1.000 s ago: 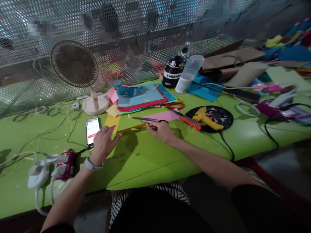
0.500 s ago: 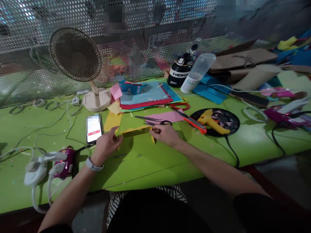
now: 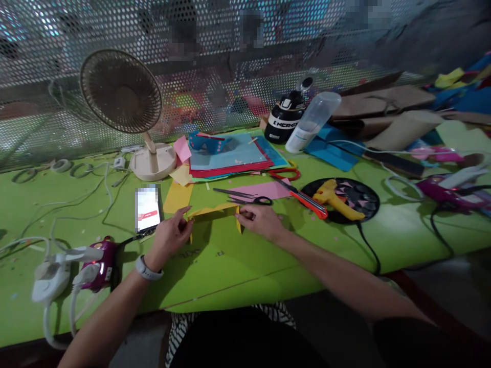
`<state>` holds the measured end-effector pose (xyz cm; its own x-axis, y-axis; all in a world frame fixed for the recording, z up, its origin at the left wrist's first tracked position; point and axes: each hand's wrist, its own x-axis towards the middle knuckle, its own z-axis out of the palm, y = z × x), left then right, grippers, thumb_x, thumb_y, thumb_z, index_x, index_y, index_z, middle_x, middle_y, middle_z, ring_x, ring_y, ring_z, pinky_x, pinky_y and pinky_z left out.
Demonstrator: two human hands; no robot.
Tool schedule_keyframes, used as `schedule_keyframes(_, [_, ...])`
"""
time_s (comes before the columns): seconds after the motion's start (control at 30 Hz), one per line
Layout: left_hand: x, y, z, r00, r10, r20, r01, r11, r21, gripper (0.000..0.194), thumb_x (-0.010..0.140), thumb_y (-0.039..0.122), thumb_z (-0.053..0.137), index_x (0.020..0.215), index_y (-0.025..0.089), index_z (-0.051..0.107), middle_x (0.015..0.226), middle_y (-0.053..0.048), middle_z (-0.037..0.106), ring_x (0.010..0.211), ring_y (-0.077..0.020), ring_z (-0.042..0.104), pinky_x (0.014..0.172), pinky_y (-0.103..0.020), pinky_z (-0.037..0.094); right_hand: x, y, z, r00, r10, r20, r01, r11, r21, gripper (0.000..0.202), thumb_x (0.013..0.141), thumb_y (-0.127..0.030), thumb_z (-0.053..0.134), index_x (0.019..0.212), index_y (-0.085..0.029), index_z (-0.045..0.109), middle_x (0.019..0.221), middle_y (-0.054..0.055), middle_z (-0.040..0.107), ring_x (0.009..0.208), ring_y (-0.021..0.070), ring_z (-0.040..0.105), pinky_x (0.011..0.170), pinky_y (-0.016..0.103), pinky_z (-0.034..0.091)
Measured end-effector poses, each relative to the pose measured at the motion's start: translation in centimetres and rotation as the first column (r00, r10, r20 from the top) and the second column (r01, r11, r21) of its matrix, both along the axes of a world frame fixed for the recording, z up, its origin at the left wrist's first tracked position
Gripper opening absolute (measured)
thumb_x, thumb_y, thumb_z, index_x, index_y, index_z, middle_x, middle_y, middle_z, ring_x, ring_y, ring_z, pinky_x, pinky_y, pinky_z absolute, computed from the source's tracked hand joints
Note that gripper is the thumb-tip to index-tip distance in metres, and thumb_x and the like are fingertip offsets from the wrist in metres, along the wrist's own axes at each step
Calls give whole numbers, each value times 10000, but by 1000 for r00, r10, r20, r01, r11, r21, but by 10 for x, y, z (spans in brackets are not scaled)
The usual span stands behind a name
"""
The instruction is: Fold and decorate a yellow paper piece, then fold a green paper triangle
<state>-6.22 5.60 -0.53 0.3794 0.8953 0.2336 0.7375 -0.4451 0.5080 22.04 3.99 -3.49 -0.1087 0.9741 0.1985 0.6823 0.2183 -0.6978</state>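
– Yellow paper, a narrow strip (image 3: 213, 209), spans the gap between 2 hands over the green table (image 3: 245, 278). Who has which end?

– Right hand (image 3: 262, 221) pinches the right end between thumb and fingertips. Left hand (image 3: 172, 234) has the left end between thumb and forefinger, its other fingers curled. Both ends bend downward.

– Any writing nearby?

– 2 small patches of dark marks (image 3: 191, 253) on the tabletop, on the near side of the strip, too faint to read. The phone (image 3: 148, 210), beside the left hand, has a lit screen with a red bar; its words are too small.

– And the black bottle (image 3: 283, 121)?

– Dark capitals on a white band: I make out "ENERG", then the clear bottle (image 3: 317, 113) beside it gets in the way. That bottle's label has bluish print, illegible from here.

– Tools?

– Black-handled scissors (image 3: 251, 200) just beyond the right hand, near pink paper (image 3: 274, 188). Farther right, a red utility knife (image 3: 310, 205) and a yellow glue gun (image 3: 337, 202) on a round black tray (image 3: 371, 204).
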Motion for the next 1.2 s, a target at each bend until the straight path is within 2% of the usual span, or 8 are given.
schedule_keyframes(0.13, [0, 1, 0, 999, -4, -34, 4, 1000, -20, 401, 914, 324, 508, 1268, 141, 550, 587, 28, 610, 457, -112, 507, 464, -214, 315, 1, 2, -3, 1000, 6, -11, -7, 1000, -27, 258, 833, -419, 589, 715, -216, 696, 601, 31, 676, 466, 145, 561, 452, 266, 419])
schedule_keyframes(0.47, [0, -1, -10, 998, -56, -23, 57, 997, 60, 415, 925, 281, 471, 1307, 128, 525, 547, 43, 569, 422, -96, 444, 447, -212, 278, -1, 0, 1, 997, -61, -52, 66, 993, 96, 318, 849, -434, 531, 676, -211, 676, 563, 37, 647, 464, 160, 535, 469, 284, 382])
schedule_keyframes(0.73, [3, -8, -4, 991, -85, 102, 75, 993, 95, 455, 957, 399, 481, 1324, 131, 485, 550, 56, 570, 417, -93, 435, 454, -216, 278, 2, 6, 2, 961, -180, -209, 187, 982, 12, 340, 811, -507, 582, 750, -190, 687, 621, 42, 664, 461, 155, 546, 429, 271, 414])
schedule_keyframes(0.9, [1, -9, -2, 977, -126, 174, 107, 988, 115, 399, 968, 417, 456, 1226, 138, 578, 554, 33, 574, 428, -98, 467, 483, -227, 339, -2, 10, 12, 967, -117, -226, 94, 990, -110, 364, 801, -534, 589, 719, -188, 670, 537, 10, 618, 378, 143, 537, 371, 258, 396])
schedule_keyframes(1.0, [-1, -9, -1, 969, -119, 215, 96, 989, 113, 415, 992, 402, 402, 1243, 118, 571, 533, 43, 533, 429, -97, 463, 482, -218, 344, -7, 19, 23, 965, -80, -248, 47, 989, -137, 358, 777, -532, 610, 676, -191, 646, 521, 2, 611, 362, 129, 529, 366, 244, 389])
schedule_keyframes(1.2, [-3, -7, 0, 964, -115, 240, 83, 986, 142, 439, 1003, 400, 382, 1240, 91, 586, 538, 40, 520, 431, -87, 447, 473, -208, 335, -24, 42, 37, 914, -60, -401, -31, 976, -217, 341, 704, -507, 662, 606, -188, 594, 481, -28, 573, 361, 86, 504, 375, 197, 401])
